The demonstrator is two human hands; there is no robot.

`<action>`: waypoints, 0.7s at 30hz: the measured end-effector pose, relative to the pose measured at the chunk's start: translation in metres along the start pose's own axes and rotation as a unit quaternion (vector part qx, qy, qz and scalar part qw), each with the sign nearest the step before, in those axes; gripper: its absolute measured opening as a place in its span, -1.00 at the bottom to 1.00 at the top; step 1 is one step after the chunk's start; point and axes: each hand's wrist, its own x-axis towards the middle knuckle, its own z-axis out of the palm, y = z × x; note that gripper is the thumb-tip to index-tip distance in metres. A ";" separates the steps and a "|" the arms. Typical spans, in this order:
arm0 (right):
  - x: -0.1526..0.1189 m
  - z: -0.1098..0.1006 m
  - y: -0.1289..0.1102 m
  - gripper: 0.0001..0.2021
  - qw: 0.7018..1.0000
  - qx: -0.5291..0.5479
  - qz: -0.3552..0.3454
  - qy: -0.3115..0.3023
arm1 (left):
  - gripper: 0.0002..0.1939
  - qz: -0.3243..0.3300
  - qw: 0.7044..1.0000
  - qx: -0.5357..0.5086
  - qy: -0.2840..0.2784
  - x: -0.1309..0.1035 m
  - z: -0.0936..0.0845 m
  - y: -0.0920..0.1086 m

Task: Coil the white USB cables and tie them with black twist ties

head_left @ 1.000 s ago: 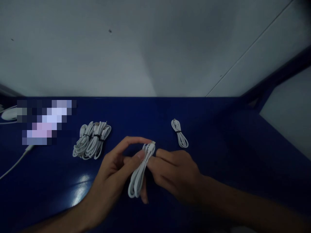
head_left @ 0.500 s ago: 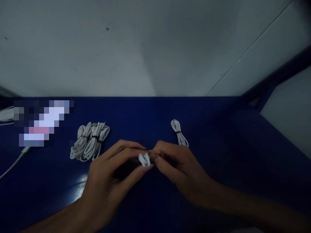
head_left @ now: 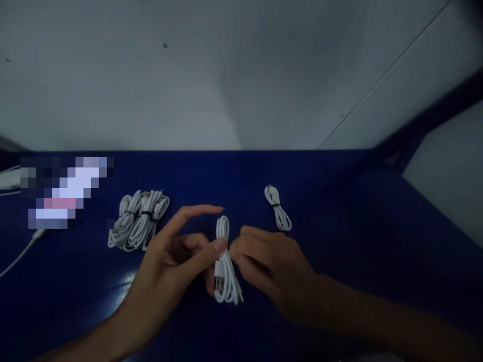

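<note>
Between my hands is a coiled white USB cable (head_left: 227, 286), its loops upright and both plugs at the lower end. My left hand (head_left: 171, 259) pinches the coil at its middle with the thumb in front, the index finger stretched out above it. Pressed close to the coil's right side, my right hand (head_left: 273, 259) has its fingers curled and pinched together. Whatever lies between those right fingertips is hidden. No dark tie shows on the front of this coil.
On the blue table (head_left: 211, 176), several tied white cables (head_left: 139, 221) lie heaped at left. One more tied cable (head_left: 278, 208) lies beyond my right hand. A blurred-out bright object (head_left: 71, 188) with a white cord sits far left. A pale wall (head_left: 188, 90) rises behind.
The coil has turned from end-on to upright, showing its length and plugs. My left index finger has lifted away from it. My right hand has stayed close beside it.
</note>
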 end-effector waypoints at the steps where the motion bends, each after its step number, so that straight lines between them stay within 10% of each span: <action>1: 0.000 0.001 0.001 -0.71 1.000 -0.013 -0.009 -0.001 | -0.65 -0.016 1.000 -0.020 -0.016 0.001 -0.001 0.001; 9: 0.000 -0.002 -0.003 -0.72 0.999 0.051 -0.007 0.002 | -0.83 -0.074 0.992 -0.070 -0.067 0.006 -0.004 -0.003; 21: 0.002 -0.006 -0.005 -0.70 0.977 0.169 0.126 0.038 | -0.82 0.088 0.986 0.144 0.011 -0.003 -0.005 -0.006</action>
